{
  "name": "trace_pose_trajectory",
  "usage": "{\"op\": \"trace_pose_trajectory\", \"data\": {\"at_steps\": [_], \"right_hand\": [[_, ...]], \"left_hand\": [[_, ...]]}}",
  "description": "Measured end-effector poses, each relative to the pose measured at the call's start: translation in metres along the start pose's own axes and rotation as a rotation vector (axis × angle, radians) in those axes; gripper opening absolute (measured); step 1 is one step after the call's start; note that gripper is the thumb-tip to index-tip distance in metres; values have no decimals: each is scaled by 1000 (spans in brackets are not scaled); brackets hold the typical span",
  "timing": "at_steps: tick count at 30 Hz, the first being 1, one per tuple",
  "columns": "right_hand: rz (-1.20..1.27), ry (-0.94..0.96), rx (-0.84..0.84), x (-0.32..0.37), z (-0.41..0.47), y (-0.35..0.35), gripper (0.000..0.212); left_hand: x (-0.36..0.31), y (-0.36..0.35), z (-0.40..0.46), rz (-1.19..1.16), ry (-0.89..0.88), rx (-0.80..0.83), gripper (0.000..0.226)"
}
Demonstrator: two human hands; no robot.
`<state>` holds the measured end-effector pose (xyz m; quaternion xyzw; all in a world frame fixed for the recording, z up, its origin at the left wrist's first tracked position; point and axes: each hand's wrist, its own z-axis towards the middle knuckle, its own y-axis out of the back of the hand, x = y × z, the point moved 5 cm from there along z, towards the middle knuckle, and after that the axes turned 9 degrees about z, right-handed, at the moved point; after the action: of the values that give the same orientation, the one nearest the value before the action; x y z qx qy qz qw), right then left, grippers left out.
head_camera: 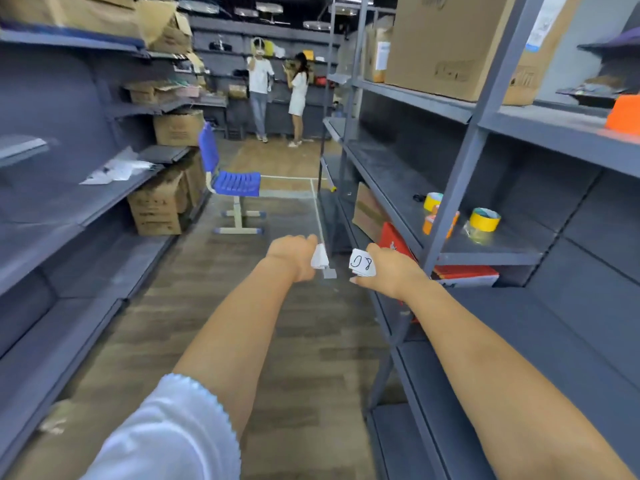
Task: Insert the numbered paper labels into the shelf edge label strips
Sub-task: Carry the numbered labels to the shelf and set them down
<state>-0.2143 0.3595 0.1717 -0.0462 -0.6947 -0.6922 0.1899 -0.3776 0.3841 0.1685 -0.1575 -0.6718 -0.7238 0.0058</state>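
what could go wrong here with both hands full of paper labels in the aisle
1. The left hand grips a fanned stack of labels by one end; loose slips could slide out onto the floor.
2. The right hand pinches the handwritten label out in the aisle, away from any shelf edge; the thin paper may bend or crumple when pushed into a strip.
3. With neither hand free, steadying a strip will likely be awkward.

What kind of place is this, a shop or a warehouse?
Probably a stockroom: an aisle between grey metal shelving, cardboard boxes stacked on it, and rolls of tape lying on a shelf.
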Motion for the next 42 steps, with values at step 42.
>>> {"op": "trace_pose_trajectory", "data": {"at_steps": [42], "right_hand": [[-91,156,165,-20,728,-42,48]], "left_hand": [[272,-120,604,-9,230,77,37]]}}
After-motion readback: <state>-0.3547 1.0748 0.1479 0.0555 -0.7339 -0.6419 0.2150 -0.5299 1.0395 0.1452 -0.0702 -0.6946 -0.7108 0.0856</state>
